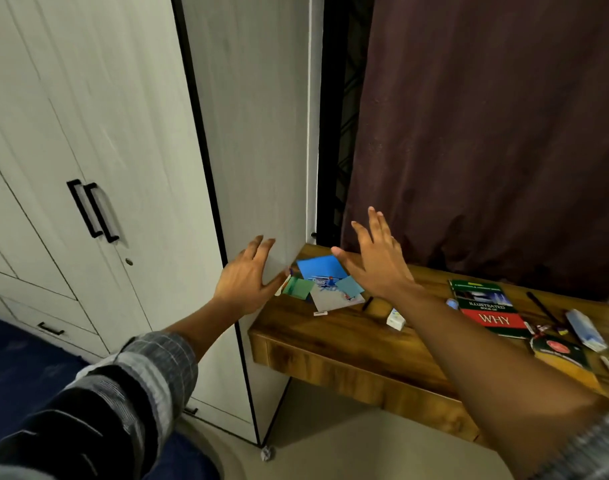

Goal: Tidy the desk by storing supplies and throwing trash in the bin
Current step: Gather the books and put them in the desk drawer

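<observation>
Wooden desk (348, 341) w/ papers, book (483, 306); wardrobe (123, 133) left; both hands' fingers spread, empty.

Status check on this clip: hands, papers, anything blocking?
Left hand and right hand open, empty. Coloured papers untouched on desk. Nothing in the way.

We've got two bare hands, left hand (246, 279) and right hand (379, 263), no rings or watch visible. Left sleeve (123, 386) is grey-and-black check, rolled at the forearm. Right sleeve (587, 452) same grey check, only its edge in frame.
</observation>
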